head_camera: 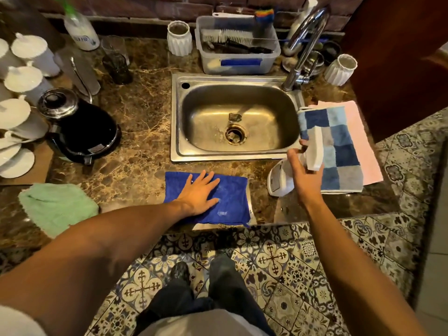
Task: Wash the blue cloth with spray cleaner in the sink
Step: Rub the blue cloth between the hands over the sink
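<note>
The blue cloth point(231, 200) lies flat on the brown marble counter, just in front of the steel sink point(238, 117). My left hand point(200, 192) presses flat on its left half, fingers spread. My right hand point(303, 175) hovers to the right of the cloth and holds a white spray bottle point(312, 151) by its neck; the bottle's body point(277, 178) points down toward the counter. The sink is empty, its drain open.
A blue checked towel point(339, 146) over a pink one lies right of the sink. The tap point(305, 44) rises behind it, next to a grey tub of brushes point(237, 59). A green cloth point(58, 207), black kettle point(80, 129) and white cups point(21, 93) sit at left.
</note>
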